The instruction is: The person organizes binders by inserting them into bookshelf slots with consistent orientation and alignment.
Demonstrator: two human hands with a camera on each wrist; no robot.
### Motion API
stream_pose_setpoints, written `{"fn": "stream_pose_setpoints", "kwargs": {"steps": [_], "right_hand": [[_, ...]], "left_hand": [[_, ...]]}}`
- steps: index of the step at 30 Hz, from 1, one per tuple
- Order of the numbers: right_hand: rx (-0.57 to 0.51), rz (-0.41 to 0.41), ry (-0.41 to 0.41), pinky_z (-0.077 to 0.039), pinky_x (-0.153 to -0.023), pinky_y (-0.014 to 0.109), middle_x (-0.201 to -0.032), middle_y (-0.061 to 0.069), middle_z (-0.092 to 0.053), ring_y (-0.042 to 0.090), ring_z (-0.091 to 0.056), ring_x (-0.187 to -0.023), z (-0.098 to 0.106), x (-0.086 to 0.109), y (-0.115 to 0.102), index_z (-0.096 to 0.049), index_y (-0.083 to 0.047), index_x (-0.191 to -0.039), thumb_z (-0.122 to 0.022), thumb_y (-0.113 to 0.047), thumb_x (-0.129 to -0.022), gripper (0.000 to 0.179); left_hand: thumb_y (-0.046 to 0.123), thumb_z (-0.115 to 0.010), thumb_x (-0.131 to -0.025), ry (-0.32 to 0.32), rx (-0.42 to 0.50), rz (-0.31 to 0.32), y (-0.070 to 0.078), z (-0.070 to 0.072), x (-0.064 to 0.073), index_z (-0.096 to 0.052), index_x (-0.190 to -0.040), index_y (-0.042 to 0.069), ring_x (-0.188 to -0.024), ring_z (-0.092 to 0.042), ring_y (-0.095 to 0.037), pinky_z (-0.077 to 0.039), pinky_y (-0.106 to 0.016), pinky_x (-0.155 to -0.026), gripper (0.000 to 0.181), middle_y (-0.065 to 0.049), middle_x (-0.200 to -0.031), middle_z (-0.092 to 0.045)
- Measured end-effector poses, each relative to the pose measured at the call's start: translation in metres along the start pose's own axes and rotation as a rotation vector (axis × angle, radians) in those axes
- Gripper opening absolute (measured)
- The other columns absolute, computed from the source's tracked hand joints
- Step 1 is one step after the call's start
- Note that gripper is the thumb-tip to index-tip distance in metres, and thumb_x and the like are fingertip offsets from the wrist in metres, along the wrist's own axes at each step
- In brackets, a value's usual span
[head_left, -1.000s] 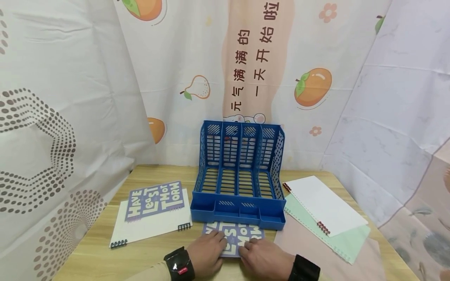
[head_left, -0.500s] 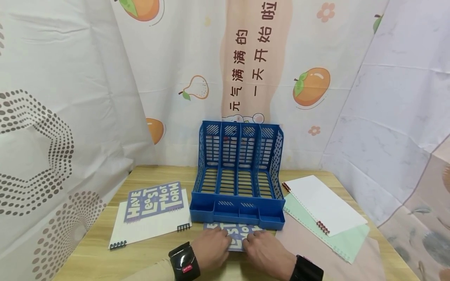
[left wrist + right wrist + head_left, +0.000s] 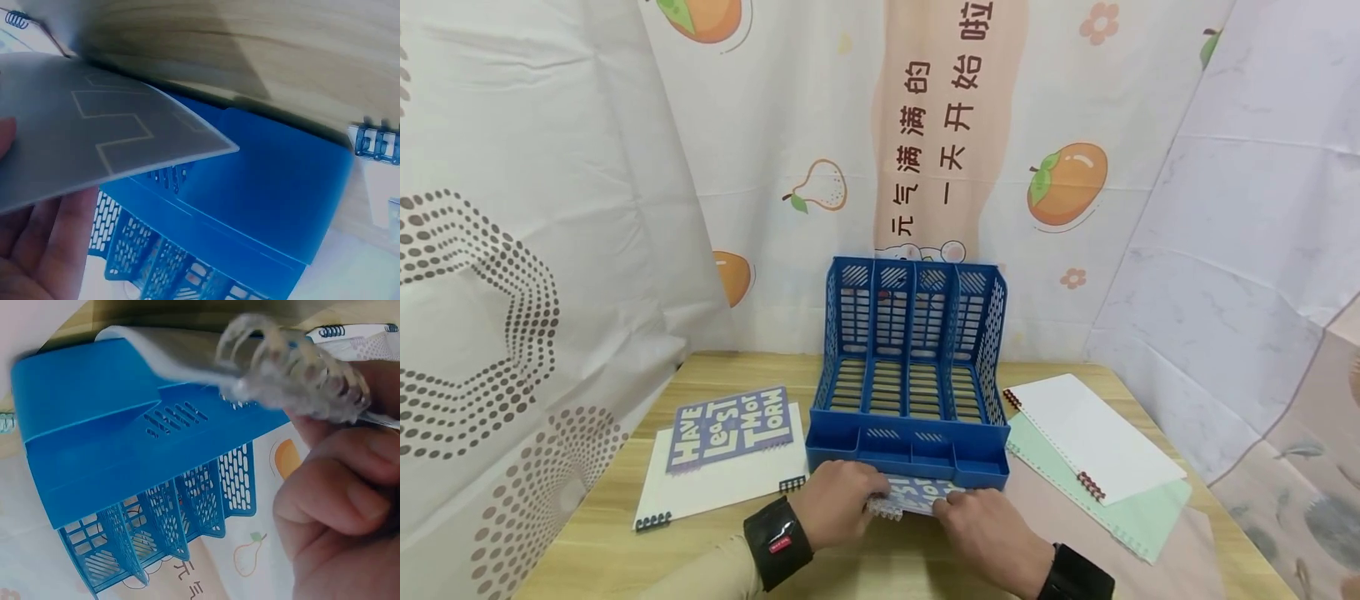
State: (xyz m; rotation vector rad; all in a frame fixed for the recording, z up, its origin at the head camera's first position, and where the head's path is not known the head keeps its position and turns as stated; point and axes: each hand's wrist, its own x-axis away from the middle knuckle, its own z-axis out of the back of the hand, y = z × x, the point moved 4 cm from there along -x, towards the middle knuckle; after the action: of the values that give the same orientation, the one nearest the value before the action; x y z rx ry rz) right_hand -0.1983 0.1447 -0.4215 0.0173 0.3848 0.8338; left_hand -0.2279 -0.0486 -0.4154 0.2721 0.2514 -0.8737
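Observation:
A small spiral notebook (image 3: 917, 493) with a purple lettered cover is held tilted just in front of the blue file organizer (image 3: 906, 429). My left hand (image 3: 838, 504) grips its left side; in the left wrist view the fingers (image 3: 53, 244) lie against one face and the thumb tip shows at the other. My right hand (image 3: 988, 529) pinches its right side, with curled fingers beside the clear coil binding (image 3: 294, 372) in the right wrist view. The organizer's upright compartments hold nothing. Part of the cover is hidden by both hands.
At the left, a matching purple notebook (image 3: 730, 429) lies on an open white ring notebook (image 3: 722, 492). At the right, a white notebook (image 3: 1090, 437) with red rings overlaps a green one (image 3: 1138, 529) and a pink sheet (image 3: 1183, 546). A printed curtain (image 3: 760, 100) hangs behind the table.
The notebook, earlier lying flat, has been slid towards the organizer and is now raised and tilted, showing its coil at the near edge. My hands have moved slightly apart.

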Motion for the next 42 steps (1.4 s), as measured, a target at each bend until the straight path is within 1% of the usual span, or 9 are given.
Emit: {"fn": "stream_pose_setpoints", "kwargs": {"steps": [5, 10, 17, 21, 27, 33, 36, 39, 42], "right_hand": [[-0.075, -0.027, 0.039, -0.030, -0.044, 0.018, -0.060, -0.007, -0.054, -0.001, -0.038, -0.050, 0.005, -0.001, 0.001, -0.061, -0.016, -0.072, -0.077, -0.009, -0.084, 0.022], [-0.084, -0.020, 0.081, -0.028, -0.044, 0.015, -0.059, -0.010, -0.048, -0.002, -0.034, -0.050, 0.011, 0.001, 0.002, -0.058, -0.015, -0.071, -0.073, -0.002, -0.083, 0.024], [-0.199, -0.052, 0.195, -0.036, -0.050, 0.011, -0.064, -0.015, -0.050, -0.008, -0.039, -0.056, 0.023, 0.007, 0.011, -0.058, -0.020, -0.072, -0.077, -0.002, -0.085, 0.029], [-0.250, -0.079, 0.280, -0.036, -0.052, 0.009, -0.067, -0.018, -0.048, -0.009, -0.040, -0.059, 0.035, 0.010, 0.020, -0.061, -0.022, -0.077, -0.080, -0.002, -0.083, 0.028], [-0.301, -0.137, 0.423, -0.042, -0.053, 0.011, -0.070, -0.017, -0.057, -0.010, -0.046, -0.062, 0.048, 0.013, 0.034, -0.063, -0.021, -0.079, -0.080, 0.002, -0.081, 0.029], [-0.323, -0.221, 0.628, -0.035, -0.046, 0.010, -0.082, 0.002, -0.075, -0.005, -0.055, -0.059, 0.056, 0.017, 0.053, -0.072, -0.011, -0.089, -0.081, 0.006, -0.078, 0.022], [-0.316, -0.277, 0.703, -0.037, -0.046, 0.012, -0.085, 0.010, -0.077, 0.001, -0.061, -0.057, 0.058, 0.019, 0.064, -0.076, -0.005, -0.097, -0.082, 0.006, -0.078, 0.022], [-0.300, -0.330, 0.752, -0.041, -0.046, 0.013, -0.084, 0.012, -0.076, 0.005, -0.064, -0.055, 0.059, 0.021, 0.073, -0.077, -0.002, -0.098, -0.081, 0.003, -0.080, 0.019], [-0.280, -0.367, 0.797, -0.042, -0.046, 0.014, -0.081, 0.012, -0.076, 0.005, -0.063, -0.053, 0.061, 0.022, 0.081, -0.077, -0.001, -0.098, -0.080, 0.002, -0.082, 0.016]], "left_hand": [[0.009, -0.079, -0.084, 0.074, -0.031, -0.060, 0.006, 0.004, -0.004, -0.078, -0.097, 0.020, -0.077, -0.066, 0.000, -0.055, -0.019, -0.070, 0.017, 0.009, -0.090, -0.074], [0.008, -0.079, -0.084, 0.135, -0.028, -0.090, 0.008, 0.008, -0.008, -0.077, -0.095, 0.020, -0.078, -0.068, -0.001, -0.055, -0.018, -0.070, 0.016, 0.010, -0.088, -0.074], [0.021, -0.082, -0.088, 0.230, 0.037, -0.045, -0.012, 0.014, -0.010, -0.078, -0.092, 0.021, -0.082, -0.070, -0.003, -0.056, -0.023, -0.073, 0.006, 0.011, -0.089, -0.075], [0.023, -0.082, -0.089, 0.266, 0.084, 0.044, -0.032, 0.020, -0.011, -0.078, -0.092, 0.020, -0.083, -0.070, -0.005, -0.057, -0.025, -0.074, 0.006, 0.009, -0.089, -0.075], [0.024, -0.078, -0.093, 0.291, 0.154, 0.241, -0.066, 0.024, -0.006, -0.078, -0.101, 0.016, -0.086, -0.072, -0.010, -0.059, -0.031, -0.074, 0.011, 0.005, -0.097, -0.077], [0.026, -0.074, -0.096, 0.369, 0.100, 0.418, -0.098, 0.024, 0.001, -0.072, -0.123, 0.007, -0.106, -0.072, -0.028, -0.058, -0.045, -0.087, 0.033, -0.011, -0.118, -0.074], [0.027, -0.072, -0.097, 0.397, 0.093, 0.514, -0.112, 0.024, 0.003, -0.067, -0.130, 0.003, -0.107, -0.070, -0.032, -0.058, -0.048, -0.086, 0.041, -0.017, -0.124, -0.070], [0.031, -0.066, -0.100, 0.381, 0.155, 0.630, -0.125, 0.022, 0.004, -0.060, -0.137, 0.000, -0.103, -0.070, -0.034, -0.057, -0.050, -0.082, 0.048, -0.020, -0.126, -0.068], [0.033, -0.059, -0.104, 0.328, 0.253, 0.732, -0.139, 0.018, 0.002, -0.052, -0.143, -0.002, -0.102, -0.069, -0.037, -0.056, -0.052, -0.082, 0.054, -0.024, -0.126, -0.066]]}}
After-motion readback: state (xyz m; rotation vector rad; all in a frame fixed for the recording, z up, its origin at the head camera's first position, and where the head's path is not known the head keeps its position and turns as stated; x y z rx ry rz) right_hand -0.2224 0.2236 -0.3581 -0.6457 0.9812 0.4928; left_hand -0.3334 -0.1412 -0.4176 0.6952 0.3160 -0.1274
